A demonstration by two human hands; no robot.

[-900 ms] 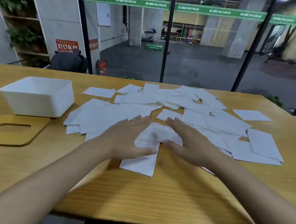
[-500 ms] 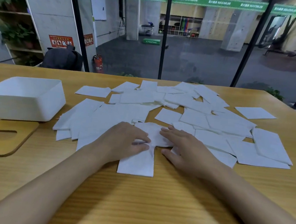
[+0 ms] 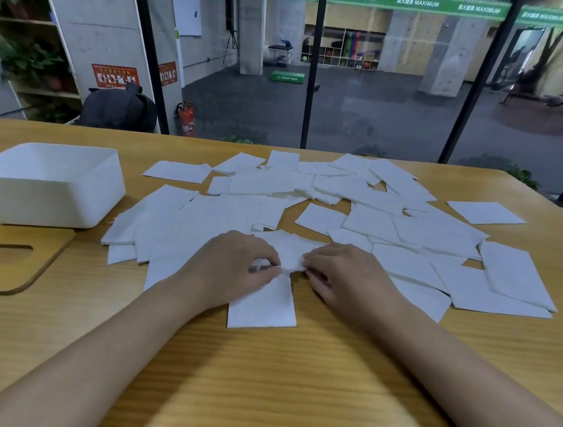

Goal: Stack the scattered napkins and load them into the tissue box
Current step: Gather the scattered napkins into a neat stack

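Several white square napkins point(image 3: 370, 201) lie scattered and overlapping across the middle of the wooden table point(image 3: 257, 383). A crumpled napkin point(image 3: 292, 252) sits nearest me on top of a flat one point(image 3: 262, 306). My left hand point(image 3: 233, 267) and my right hand point(image 3: 346, 274) face each other over it, fingertips curled and pinching its near edge from either side. The white tissue box point(image 3: 45, 183) stands open and empty at the left. Its wooden lid point(image 3: 4, 259) with a slot lies flat in front of it.
A lone napkin point(image 3: 484, 212) lies at the far right, another point(image 3: 177, 170) at the far left of the pile. A glass wall runs behind the table's far edge. Bare table surface stretches between me and the napkins.
Both hands went from lying flat and spread on the napkins to curled fingers that pinch the crumpled napkin between them. The hands have drawn closer together.
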